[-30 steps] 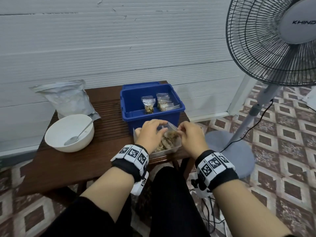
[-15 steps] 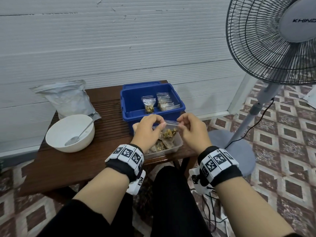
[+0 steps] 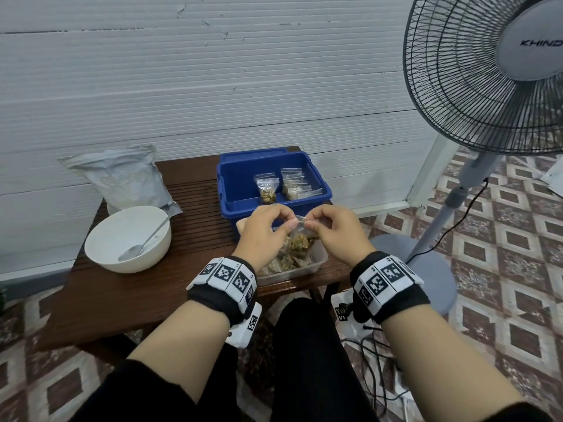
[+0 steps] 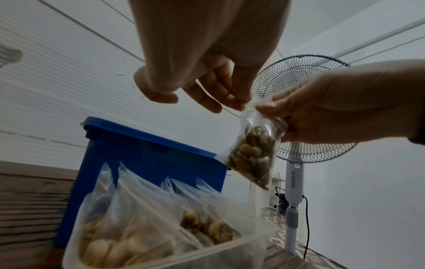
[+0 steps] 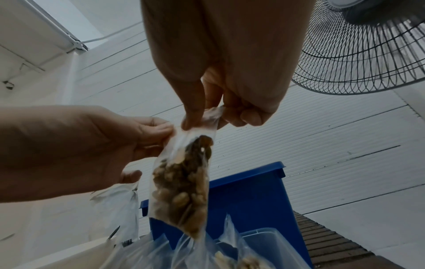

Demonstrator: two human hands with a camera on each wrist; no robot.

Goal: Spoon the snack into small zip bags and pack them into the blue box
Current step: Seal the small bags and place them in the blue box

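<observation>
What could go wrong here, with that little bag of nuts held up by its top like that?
Both the left hand and the right hand pinch only the top strip of the small zip bag. If the seal is not fully pressed, nuts could spill. If the thin plastic slips, it would likely drop into the clear tub, not the blue box.

Head view looks down from above; both wrist views look up, close under the fingers (image 4: 216, 91), sharing the pinched bag (image 5: 181, 183).

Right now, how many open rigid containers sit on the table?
3: the white bowl at the left, the blue box at the back, and the clear tub at the front edge. None seems hidden, though the arms cover part of the table.
</observation>
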